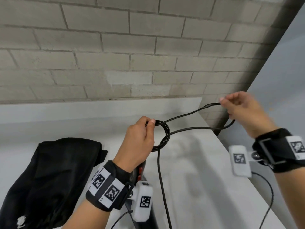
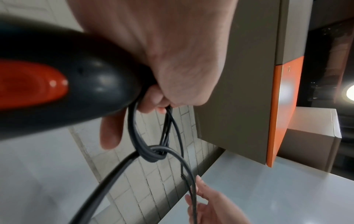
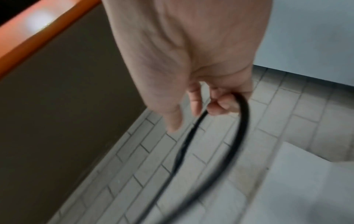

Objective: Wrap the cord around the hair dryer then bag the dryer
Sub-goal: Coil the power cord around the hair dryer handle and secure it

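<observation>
Counter [image 1: 189, 171]: white, taken as the reference. Bag [image 1: 49, 176]: black cloth, slumped on the counter at its left end, mouth not visible; nothing in it that you can see, so bagging is not yet begun. Hair dryer [image 2: 57, 94]: black with a red insert, held above the counter's near edge, just right of the bag; in the head view it is almost wholly hidden under your wrist. Your left hand [image 1: 140, 139] is curled round the dryer and also pinches several coils of cord [image 1: 162, 134] together between thumb and fingers. Those coils form a small loop at your fingertips, with one turn crossing round the bundle. Your right hand [image 1: 244, 109], above the counter's right end, pinches a doubled length of the cord and draws it out taut from the loop. One more strand hangs from the loop toward the counter's near edge. Judgement: wrapping is well along but unfinished; the slack needs taking up and the end securing, then the dryer goes into the bag.
</observation>
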`<state>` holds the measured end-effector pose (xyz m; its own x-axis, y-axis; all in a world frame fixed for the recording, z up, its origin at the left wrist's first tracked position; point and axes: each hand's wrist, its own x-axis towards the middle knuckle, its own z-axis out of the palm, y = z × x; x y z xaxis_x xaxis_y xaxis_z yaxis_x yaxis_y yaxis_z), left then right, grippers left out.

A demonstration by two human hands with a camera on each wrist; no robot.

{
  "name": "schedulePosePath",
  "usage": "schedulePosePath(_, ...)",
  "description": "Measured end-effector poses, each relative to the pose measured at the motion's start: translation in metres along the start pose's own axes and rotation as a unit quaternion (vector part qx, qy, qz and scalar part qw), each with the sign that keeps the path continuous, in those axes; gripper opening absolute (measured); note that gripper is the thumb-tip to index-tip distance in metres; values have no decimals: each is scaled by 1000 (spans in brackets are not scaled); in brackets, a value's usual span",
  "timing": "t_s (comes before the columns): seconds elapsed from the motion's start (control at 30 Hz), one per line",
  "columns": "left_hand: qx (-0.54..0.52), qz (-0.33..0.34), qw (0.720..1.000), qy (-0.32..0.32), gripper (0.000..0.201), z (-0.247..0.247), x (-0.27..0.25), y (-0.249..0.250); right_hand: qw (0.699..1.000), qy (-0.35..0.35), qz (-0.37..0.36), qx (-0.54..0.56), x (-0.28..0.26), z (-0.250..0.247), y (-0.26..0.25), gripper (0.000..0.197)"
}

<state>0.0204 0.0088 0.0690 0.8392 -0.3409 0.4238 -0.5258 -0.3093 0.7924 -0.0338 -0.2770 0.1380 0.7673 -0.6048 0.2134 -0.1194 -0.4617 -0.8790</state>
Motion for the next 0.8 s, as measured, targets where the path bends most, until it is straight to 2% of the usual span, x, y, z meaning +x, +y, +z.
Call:
schedulePosePath(0.07, 0, -3, 1000, 7, 25, -3, 1, -3, 997, 14, -67, -47, -22, 19, 16, 34)
schedulePosePath(0.17, 10, -10, 1000, 23, 26, -8, 2, -10, 980, -25, -160, -117, -60, 47, 35, 50)
schedulePosePath(0.23, 13, -18, 999, 32, 27, -12, 4, -15, 978, -39, -156, -133, -75, 65, 43, 53)
schedulePosePath(0.37, 18, -26, 999, 37, 30, -16, 8, -17, 967, -29, -157, -197, -87, 93, 52, 40)
schedulePosePath(0.43, 16, -25, 999, 37, 28, -16, 8, -17, 938, 14, -187, -291, -92, 105, 49, 44)
schedulePosePath(0.5, 13, -21, 999, 29, 26, -13, 8, -15, 893, 33, -275, -354, -97, 117, 35, 40)
schedulePosePath(0.57, 12, -12, 1000, 18, 26, -9, 7, -12, 864, -19, -375, -335, -101, 126, 22, 38)
schedulePosePath(0.6, 13, -9, 1000, 12, 26, -8, 7, -11, 864, -60, -396, -305, -102, 128, 17, 40)
schedulePosePath(0.67, 14, -11, 1000, 8, 27, -6, 7, -11, 874, -116, -389, -267, -103, 127, 7, 45)
schedulePosePath(0.73, 10, -17, 1000, 7, 27, -7, 8, -12, 876, -131, -376, -272, -105, 123, 0, 50)
schedulePosePath(0.8, 8, -21, 1000, 8, 27, -8, 9, -12, 862, -131, -393, -292, -107, 121, -5, 52)
